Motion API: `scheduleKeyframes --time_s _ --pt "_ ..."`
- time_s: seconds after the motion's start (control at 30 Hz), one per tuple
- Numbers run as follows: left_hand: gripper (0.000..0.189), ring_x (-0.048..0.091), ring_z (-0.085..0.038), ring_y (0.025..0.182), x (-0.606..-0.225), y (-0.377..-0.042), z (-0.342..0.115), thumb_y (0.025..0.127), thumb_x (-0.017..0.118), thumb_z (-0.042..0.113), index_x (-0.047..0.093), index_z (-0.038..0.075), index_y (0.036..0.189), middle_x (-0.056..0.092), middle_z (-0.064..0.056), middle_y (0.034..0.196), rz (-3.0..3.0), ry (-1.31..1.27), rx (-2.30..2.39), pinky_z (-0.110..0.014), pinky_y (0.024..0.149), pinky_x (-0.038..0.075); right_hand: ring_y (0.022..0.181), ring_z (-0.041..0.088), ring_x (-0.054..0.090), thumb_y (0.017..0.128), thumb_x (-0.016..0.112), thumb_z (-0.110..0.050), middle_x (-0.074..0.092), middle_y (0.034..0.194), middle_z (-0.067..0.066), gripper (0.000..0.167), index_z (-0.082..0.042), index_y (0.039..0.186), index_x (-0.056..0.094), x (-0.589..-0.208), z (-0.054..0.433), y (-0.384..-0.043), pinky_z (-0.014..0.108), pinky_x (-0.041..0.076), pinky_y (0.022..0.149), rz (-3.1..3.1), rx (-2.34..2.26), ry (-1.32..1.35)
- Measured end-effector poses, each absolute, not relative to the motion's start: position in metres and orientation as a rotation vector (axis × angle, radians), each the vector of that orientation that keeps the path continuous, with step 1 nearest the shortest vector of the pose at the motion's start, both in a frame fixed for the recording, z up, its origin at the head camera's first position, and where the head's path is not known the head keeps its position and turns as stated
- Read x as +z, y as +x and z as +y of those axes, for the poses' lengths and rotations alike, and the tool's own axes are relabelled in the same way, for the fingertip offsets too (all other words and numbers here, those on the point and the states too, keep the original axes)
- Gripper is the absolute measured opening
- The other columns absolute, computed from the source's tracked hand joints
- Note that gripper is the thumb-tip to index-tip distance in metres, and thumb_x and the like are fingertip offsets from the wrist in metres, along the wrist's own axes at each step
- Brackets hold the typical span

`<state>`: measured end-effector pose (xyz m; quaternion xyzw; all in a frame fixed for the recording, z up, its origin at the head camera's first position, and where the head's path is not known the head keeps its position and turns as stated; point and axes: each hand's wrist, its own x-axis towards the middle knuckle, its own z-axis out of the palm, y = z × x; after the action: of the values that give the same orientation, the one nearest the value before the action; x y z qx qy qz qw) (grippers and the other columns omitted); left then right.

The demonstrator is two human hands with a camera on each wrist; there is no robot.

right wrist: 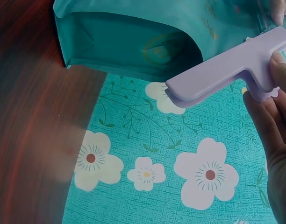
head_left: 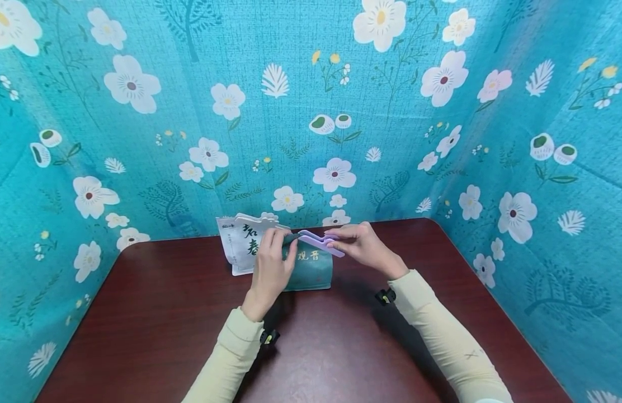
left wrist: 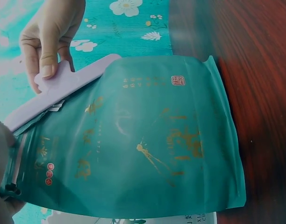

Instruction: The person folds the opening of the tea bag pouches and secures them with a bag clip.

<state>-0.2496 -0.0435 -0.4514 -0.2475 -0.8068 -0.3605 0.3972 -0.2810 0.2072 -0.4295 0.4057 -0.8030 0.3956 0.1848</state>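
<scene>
A green tea pouch with gold characters stands on the table. My left hand pinches the pouch's top edge at its left end. With thumb and fingers my right hand grips the handles of a light purple bag clip. The clip's long bar slants across the right part of the pouch's top edge, as the left wrist view shows. Just behind and to the left is a white pouch with dark green characters and a pale, wavy-edged clip along its top.
The dark red-brown table carries both pouches near its back edge. Blue-green flowered cloth hangs close behind the table and along both sides.
</scene>
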Motion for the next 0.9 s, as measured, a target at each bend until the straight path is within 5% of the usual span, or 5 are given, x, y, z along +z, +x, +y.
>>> scheduleKeyframes --time_s 0.9 --pt "0.023 0.059 -0.03 0.102 -0.4517 -0.2462 -0.0441 0.092 0.069 -0.005 0.061 -0.001 0.113 0.059 -0.015 0.107 -2.124 -0.636 -0.899 -0.041 0.092 0.052 0.081 0.016 0.075 0.085 0.08 -0.003 0.078 0.101 0.01 0.027 -0.004 0.111 0.079 -0.4271 0.1982 -0.2874 0.025 0.058 0.063 -2.164 1.143 1.228"
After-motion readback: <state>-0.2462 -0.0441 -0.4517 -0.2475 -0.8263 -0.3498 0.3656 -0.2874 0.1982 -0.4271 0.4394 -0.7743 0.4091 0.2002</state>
